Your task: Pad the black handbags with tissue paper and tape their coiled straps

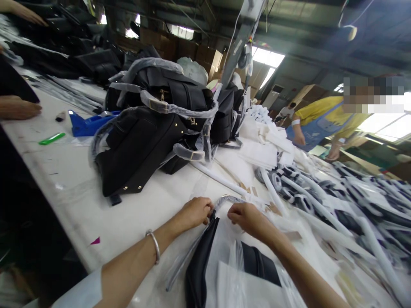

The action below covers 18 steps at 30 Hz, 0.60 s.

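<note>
A black handbag (201,261) lies in front of me at the table's near side, partly covered by white sheeting and clear plastic. My left hand (196,212) is closed at the bag's upper corner, its fingertips pinching the dark edge there. Across from it, my right hand (242,215) is curled closed over the clear plastic; what its fingers hold is hidden. Between and just beyond both hands arches a plastic-wrapped bag handle (226,199). A bracelet (153,247) circles my left wrist.
Finished black handbags (138,145) with wrapped handles are piled ahead. A blue tool (88,124) and a green cutter (52,138) lie left. Wrapped straps (305,188) crowd the right. One person (321,119) stands across the table; another person's hand (19,107) rests at left.
</note>
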Motion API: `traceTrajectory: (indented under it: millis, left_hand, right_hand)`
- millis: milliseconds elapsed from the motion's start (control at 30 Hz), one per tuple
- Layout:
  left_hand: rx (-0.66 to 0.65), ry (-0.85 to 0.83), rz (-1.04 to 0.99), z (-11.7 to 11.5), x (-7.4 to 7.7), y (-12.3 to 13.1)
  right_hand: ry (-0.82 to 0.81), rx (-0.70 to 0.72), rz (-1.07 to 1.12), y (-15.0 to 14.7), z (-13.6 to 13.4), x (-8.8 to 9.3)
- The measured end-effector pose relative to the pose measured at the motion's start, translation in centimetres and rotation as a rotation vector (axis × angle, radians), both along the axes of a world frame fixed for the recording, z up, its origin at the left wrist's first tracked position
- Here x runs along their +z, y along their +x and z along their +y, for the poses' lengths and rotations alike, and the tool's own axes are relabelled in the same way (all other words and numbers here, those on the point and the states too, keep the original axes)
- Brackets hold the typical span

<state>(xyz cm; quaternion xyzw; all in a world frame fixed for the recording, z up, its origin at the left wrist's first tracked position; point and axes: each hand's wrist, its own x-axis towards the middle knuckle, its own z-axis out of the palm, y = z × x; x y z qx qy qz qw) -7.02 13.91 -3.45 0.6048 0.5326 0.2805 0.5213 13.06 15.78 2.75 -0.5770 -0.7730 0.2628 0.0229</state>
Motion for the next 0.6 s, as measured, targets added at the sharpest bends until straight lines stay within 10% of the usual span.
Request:
traceTrajectory:
  millis: [233, 400, 600]
  left_hand:
    - [-0.02, -0.057, -0.166, 1.0, -1.0, 0.8]
    - [0.099, 0.233, -0.116, 1.7, -1.5, 0.6]
    - [0.016, -0.025, -0.286, 1.8, -2.0, 0.8]
  right_hand:
    - [-0.288, 0.025, 0.147, -2.5, 2.5, -1.7]
    - [-0.543, 0.067, 0.418, -1.5, 3.6, -0.8]
    - [-0.661, 0.143, 0.527, -0.9, 4.0, -0.2]
